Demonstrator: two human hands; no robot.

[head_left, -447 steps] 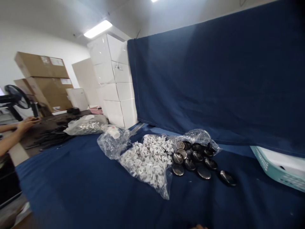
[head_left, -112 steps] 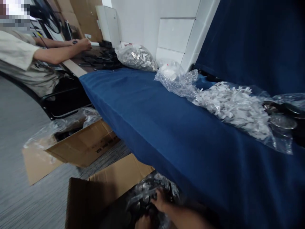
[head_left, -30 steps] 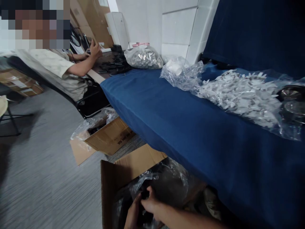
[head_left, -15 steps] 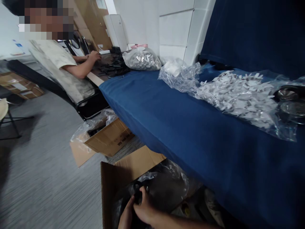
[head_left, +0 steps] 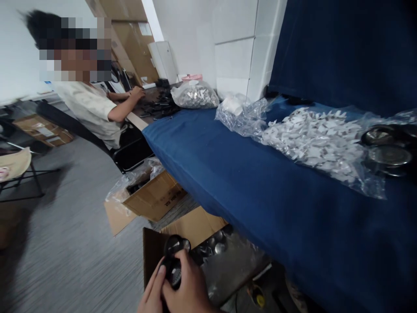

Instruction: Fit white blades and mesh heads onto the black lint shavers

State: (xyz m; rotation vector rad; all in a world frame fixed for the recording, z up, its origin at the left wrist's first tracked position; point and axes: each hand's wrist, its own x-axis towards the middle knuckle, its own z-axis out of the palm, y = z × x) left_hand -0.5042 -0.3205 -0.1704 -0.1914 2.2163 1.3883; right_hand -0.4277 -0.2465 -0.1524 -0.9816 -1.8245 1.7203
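Observation:
My left hand (head_left: pixel 151 292) and my right hand (head_left: pixel 185 287) meet low in the view, just above an open cardboard box (head_left: pixel 153 252). Between them they grip a stack of round black discs with metal faces (head_left: pixel 174 261). Behind the hands, a clear plastic bag (head_left: pixel 234 274) lies in the box. Several similar discs (head_left: pixel 211 245) show in it. More discs (head_left: pixel 387 155) rest on the blue cloth at the right, beside a clear bag of white pieces (head_left: pixel 312 145).
A blue cloth (head_left: pixel 228 174) covers the long table beside me. A seated person (head_left: pixel 89 108) works at its far end, with a hand (head_left: pixel 137 92) on a black heap (head_left: pixel 159 106). A second cardboard box (head_left: pixel 156 195) stands on the grey carpet.
Both hands have come up out of the bag with discs now showing in them. The bag has sagged, exposing more discs. The view has shifted slightly.

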